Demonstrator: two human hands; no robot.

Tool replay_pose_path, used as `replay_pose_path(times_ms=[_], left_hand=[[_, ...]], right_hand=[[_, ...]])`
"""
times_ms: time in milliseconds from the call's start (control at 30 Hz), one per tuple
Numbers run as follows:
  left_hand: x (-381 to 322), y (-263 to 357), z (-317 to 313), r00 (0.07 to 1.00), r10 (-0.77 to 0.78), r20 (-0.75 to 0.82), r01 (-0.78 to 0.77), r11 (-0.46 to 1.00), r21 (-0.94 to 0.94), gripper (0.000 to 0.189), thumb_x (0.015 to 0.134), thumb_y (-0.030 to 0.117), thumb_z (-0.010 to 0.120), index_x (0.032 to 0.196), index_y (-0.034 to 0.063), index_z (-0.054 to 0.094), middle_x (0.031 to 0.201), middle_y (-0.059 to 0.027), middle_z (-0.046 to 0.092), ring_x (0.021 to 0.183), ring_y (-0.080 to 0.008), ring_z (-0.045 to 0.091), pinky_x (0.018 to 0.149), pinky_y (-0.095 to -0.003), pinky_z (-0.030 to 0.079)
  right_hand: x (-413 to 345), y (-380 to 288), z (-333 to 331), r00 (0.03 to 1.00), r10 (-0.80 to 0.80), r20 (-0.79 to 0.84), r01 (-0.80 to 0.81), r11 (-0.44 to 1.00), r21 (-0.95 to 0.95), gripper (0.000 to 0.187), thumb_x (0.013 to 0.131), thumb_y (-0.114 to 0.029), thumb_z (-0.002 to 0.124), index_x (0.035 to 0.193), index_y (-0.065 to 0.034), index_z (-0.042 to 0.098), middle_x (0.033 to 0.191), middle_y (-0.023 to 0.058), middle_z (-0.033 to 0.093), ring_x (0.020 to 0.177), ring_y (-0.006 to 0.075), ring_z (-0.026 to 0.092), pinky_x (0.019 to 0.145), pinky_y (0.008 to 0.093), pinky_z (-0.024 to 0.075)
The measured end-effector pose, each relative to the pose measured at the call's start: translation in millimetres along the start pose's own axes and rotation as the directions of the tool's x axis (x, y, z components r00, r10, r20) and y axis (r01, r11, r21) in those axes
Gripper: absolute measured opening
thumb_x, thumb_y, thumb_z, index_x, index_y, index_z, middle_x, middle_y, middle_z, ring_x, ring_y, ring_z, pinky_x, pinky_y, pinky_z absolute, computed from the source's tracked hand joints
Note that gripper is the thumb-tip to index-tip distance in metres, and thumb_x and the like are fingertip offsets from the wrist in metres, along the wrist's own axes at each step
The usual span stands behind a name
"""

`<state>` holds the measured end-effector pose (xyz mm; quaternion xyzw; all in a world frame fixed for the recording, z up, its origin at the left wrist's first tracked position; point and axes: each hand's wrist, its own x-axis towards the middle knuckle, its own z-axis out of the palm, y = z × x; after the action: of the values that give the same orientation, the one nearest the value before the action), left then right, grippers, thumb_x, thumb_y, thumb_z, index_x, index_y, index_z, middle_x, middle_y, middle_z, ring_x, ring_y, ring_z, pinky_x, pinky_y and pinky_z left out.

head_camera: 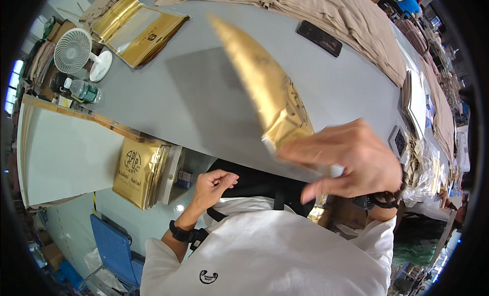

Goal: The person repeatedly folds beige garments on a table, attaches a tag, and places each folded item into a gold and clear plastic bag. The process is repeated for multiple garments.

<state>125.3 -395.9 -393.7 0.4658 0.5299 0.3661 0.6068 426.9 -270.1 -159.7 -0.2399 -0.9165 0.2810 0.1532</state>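
Observation:
A gold foil bag [273, 90] with dark printing is tilted in the air over the grey tabletop [206, 116], blurred by motion. My right hand [344, 162] has hold of its near end; the thumb is spread low and the exact grip is blurred. Close to my waist, my left hand [216, 183] has its fingers curled in, with nothing visible in them. Left of it, a stack of printed gold bags [139, 174] stands below table height beside a white board [72, 151]. More gold bags with a clear window [141, 30] lie at the table's far left.
Beige folded fabric [324, 17] runs along the far edge, a black phone [319, 38] in front of it. A white fan [76, 51] and a plastic bottle [84, 90] stand at left. White boards [414, 101] and clear plastic wrap [420, 177] lie right. A blue chair [112, 244] is lower left.

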Motion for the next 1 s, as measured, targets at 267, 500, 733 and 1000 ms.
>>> replay_pose_path(times_ms=[267,500,733,1000], left_hand=[[8,-5,5,1.0,0.019,0.01,-0.018,0.998,-0.056,0.033,0.106,0.025,0.067,0.116,-0.0057,0.072,0.098,-0.0087,0.076,0.086,-0.0136,0.073,0.078,-0.0274,0.06],[4,-3,11,0.99,-0.073,-0.123,0.038,0.962,-0.27,0.054,0.104,0.036,0.069,0.139,-0.0033,0.056,0.13,-0.0077,0.065,0.113,-0.0155,0.063,0.097,-0.0318,0.053],[-7,2,9,0.969,-0.133,-0.21,0.06,0.945,-0.32,0.049,0.105,0.024,0.068,0.143,-0.003,0.053,0.135,-0.0101,0.065,0.12,-0.0175,0.061,0.103,-0.0347,0.05],[-16,-12,5,0.846,0.081,-0.527,-0.105,0.994,-0.016,0.039,0.108,0.029,0.062,0.123,-0.0072,0.064,0.11,-0.0112,0.073,0.098,-0.0183,0.065,0.088,-0.0356,0.053]], right_hand=[[17,100,144,0.944,0.326,-0.049,-0.307,0.818,-0.486,0.069,0.108,-0.044,0.049,0.161,-0.0032,0.035,0.166,0.0224,0.033,0.156,0.0396,0.026,0.129,0.0519,0.0197],[39,68,192,0.999,0.025,-0.043,-0.034,0.973,-0.227,0.062,0.109,-0.043,0.047,0.158,-0.0058,0.043,0.165,0.0211,0.037,0.156,0.0363,0.029,0.129,0.0481,0.0219],[69,94,162,0.98,-0.082,-0.182,0.031,0.963,-0.268,0.053,0.106,-0.035,0.056,0.149,-0.0032,0.053,0.158,0.0194,0.048,0.151,0.0357,0.04,0.125,0.0506,0.0306],[92,115,153,0.997,0.025,-0.076,-0.021,0.998,0.053,0.056,0.105,-0.032,0.062,0.152,-0.0033,0.049,0.161,0.0191,0.044,0.145,0.039,0.047,0.119,0.0456,0.0418]])
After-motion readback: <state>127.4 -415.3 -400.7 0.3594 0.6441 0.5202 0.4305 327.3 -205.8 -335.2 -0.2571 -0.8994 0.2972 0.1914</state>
